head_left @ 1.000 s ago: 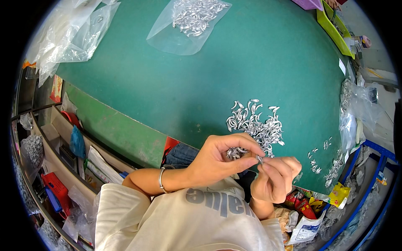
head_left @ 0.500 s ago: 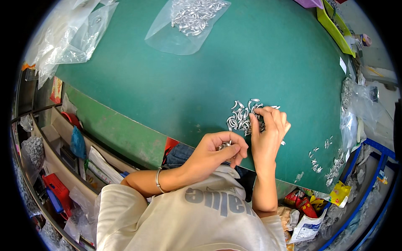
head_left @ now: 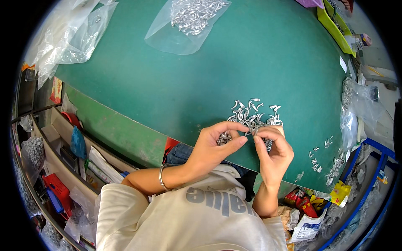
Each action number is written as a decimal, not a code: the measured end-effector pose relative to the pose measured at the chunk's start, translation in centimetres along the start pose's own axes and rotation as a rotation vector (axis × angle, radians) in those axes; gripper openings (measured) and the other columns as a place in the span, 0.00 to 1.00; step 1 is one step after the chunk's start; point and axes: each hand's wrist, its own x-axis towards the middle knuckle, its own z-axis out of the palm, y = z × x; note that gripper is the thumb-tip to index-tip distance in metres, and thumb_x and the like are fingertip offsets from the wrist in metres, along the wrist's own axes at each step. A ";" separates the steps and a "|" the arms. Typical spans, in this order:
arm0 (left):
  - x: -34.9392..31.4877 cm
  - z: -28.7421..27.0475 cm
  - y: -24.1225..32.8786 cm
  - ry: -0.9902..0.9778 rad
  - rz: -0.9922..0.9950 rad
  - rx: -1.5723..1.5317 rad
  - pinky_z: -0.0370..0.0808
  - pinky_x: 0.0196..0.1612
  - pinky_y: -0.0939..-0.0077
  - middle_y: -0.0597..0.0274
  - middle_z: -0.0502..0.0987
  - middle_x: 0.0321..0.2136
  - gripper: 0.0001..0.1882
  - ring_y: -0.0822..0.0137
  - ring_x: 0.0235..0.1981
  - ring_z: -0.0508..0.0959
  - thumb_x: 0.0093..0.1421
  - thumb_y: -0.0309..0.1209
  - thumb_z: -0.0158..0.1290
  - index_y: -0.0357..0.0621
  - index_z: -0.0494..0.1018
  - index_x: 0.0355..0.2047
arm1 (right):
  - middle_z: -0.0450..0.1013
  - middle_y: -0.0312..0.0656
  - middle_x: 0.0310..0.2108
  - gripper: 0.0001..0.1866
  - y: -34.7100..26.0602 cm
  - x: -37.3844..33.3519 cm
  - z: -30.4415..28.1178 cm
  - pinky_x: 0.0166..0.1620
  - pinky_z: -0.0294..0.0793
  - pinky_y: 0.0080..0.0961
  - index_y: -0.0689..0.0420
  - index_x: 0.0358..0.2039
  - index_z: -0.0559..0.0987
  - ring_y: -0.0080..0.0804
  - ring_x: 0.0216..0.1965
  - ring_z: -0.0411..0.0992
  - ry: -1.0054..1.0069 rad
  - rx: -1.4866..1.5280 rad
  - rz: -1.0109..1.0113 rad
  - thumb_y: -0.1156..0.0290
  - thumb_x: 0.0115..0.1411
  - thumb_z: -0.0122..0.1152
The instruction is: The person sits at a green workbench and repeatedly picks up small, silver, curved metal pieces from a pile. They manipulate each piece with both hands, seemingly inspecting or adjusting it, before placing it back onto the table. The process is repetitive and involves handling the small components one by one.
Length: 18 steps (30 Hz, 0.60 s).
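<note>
A heap of small curved silver metal parts (head_left: 253, 113) lies on the green table (head_left: 176, 88) near its front edge. My left hand (head_left: 213, 148) is cupped around a small bunch of the same parts, thumb and forefinger pinched together. My right hand (head_left: 272, 150) is right beside it, fingertips meeting those of the left over the near side of the heap. It seems to hold a few parts against the palm. A bangle sits on my left wrist.
A clear plastic bag (head_left: 188, 21) with more silver parts lies at the far side of the table. Empty clear bags (head_left: 71, 33) are piled far left. Scattered parts (head_left: 322, 154) lie right. Yellow tray (head_left: 335, 25) far right; shelves with clutter (head_left: 54, 167) below left.
My right hand reached out to the heap half a second ago and has come back down to meet my left hand. The left hand has moved slightly up toward the heap.
</note>
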 end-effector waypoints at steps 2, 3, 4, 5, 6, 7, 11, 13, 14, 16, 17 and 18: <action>0.1 0.0 0.0 -0.014 0.050 0.012 0.59 0.24 0.89 0.73 0.69 0.23 0.08 0.85 0.23 0.63 0.55 0.24 0.54 0.36 0.73 0.36 | 0.74 0.41 0.27 0.08 -0.8 -0.1 -0.2 0.37 0.67 0.24 0.63 0.25 0.77 0.32 0.32 0.69 -0.050 -0.015 -0.061 0.86 0.43 0.62; 0.2 0.1 -0.1 -0.027 0.084 0.011 0.61 0.25 0.88 0.72 0.71 0.24 0.07 0.84 0.24 0.65 0.55 0.23 0.54 0.36 0.74 0.36 | 0.74 0.41 0.27 0.08 -1.0 -0.2 -0.3 0.37 0.67 0.25 0.63 0.25 0.77 0.32 0.31 0.69 -0.073 -0.024 -0.091 0.86 0.42 0.63; 0.4 0.2 -0.3 -0.039 0.119 0.009 0.62 0.27 0.88 0.71 0.72 0.26 0.07 0.83 0.25 0.66 0.55 0.23 0.54 0.36 0.74 0.35 | 0.75 0.41 0.27 0.09 -0.8 -0.4 -0.5 0.36 0.67 0.25 0.63 0.25 0.77 0.33 0.31 0.69 -0.084 -0.059 -0.132 0.85 0.41 0.64; 0.5 0.3 -0.5 -0.051 0.153 0.008 0.64 0.28 0.88 0.69 0.74 0.27 0.06 0.83 0.27 0.68 0.55 0.23 0.54 0.37 0.74 0.34 | 0.75 0.41 0.27 0.09 -1.0 -0.4 -0.5 0.36 0.67 0.25 0.63 0.26 0.77 0.33 0.31 0.69 -0.073 -0.066 -0.129 0.85 0.41 0.64; 0.4 0.3 -0.3 -0.055 0.136 0.019 0.64 0.30 0.88 0.69 0.74 0.28 0.05 0.82 0.28 0.68 0.55 0.23 0.54 0.37 0.74 0.33 | 0.75 0.41 0.27 0.09 -1.3 -0.5 -0.5 0.36 0.67 0.25 0.63 0.26 0.77 0.32 0.31 0.69 -0.062 -0.071 -0.127 0.85 0.41 0.64; 0.3 0.3 -0.1 -0.059 0.118 0.029 0.65 0.31 0.87 0.68 0.75 0.29 0.05 0.82 0.29 0.69 0.55 0.23 0.54 0.37 0.74 0.33 | 0.75 0.41 0.27 0.09 -1.5 -0.5 -0.4 0.36 0.67 0.24 0.63 0.26 0.78 0.32 0.31 0.69 -0.051 -0.077 -0.125 0.85 0.41 0.64; -0.3 0.2 1.1 -0.073 0.029 0.056 0.65 0.32 0.88 0.68 0.75 0.28 0.04 0.82 0.30 0.69 0.55 0.23 0.54 0.36 0.74 0.32 | 0.75 0.42 0.26 0.10 -1.6 -0.8 -0.5 0.36 0.66 0.25 0.64 0.27 0.78 0.32 0.31 0.68 -0.013 0.073 -0.037 0.86 0.40 0.65; -0.4 0.0 0.9 -0.084 0.050 0.065 0.66 0.32 0.88 0.69 0.74 0.27 0.05 0.82 0.29 0.69 0.56 0.25 0.54 0.35 0.73 0.31 | 0.75 0.43 0.26 0.11 -1.4 -0.9 -0.7 0.36 0.66 0.25 0.65 0.27 0.78 0.32 0.31 0.68 -0.051 0.127 -0.038 0.86 0.40 0.65; -0.5 0.0 0.8 -0.089 0.061 0.070 0.67 0.31 0.88 0.69 0.74 0.27 0.05 0.83 0.29 0.68 0.56 0.25 0.54 0.35 0.73 0.31 | 0.75 0.43 0.26 0.11 -1.4 -0.9 -0.7 0.36 0.66 0.25 0.65 0.28 0.78 0.32 0.31 0.68 -0.054 0.159 -0.008 0.86 0.40 0.65; -0.4 0.1 0.7 -0.103 0.089 0.042 0.66 0.30 0.89 0.70 0.73 0.27 0.06 0.84 0.28 0.68 0.56 0.26 0.54 0.35 0.73 0.31 | 0.75 0.44 0.27 0.10 -1.5 -1.1 -0.7 0.36 0.66 0.25 0.65 0.28 0.78 0.32 0.31 0.68 -0.060 0.223 0.051 0.86 0.41 0.64; -0.4 0.1 0.7 -0.110 0.103 0.028 0.65 0.29 0.89 0.70 0.73 0.27 0.06 0.84 0.28 0.68 0.56 0.26 0.54 0.35 0.73 0.31 | 0.75 0.44 0.27 0.10 -1.6 -1.2 -0.7 0.36 0.66 0.25 0.65 0.28 0.78 0.32 0.31 0.68 -0.060 0.255 0.081 0.86 0.41 0.64; -0.5 0.2 0.7 -0.128 0.047 -0.027 0.64 0.28 0.89 0.70 0.73 0.26 0.06 0.84 0.27 0.67 0.56 0.26 0.53 0.35 0.73 0.32 | 0.75 0.44 0.27 0.10 -1.6 -1.2 -0.8 0.36 0.66 0.25 0.66 0.28 0.78 0.32 0.31 0.68 -0.059 0.287 0.112 0.86 0.41 0.64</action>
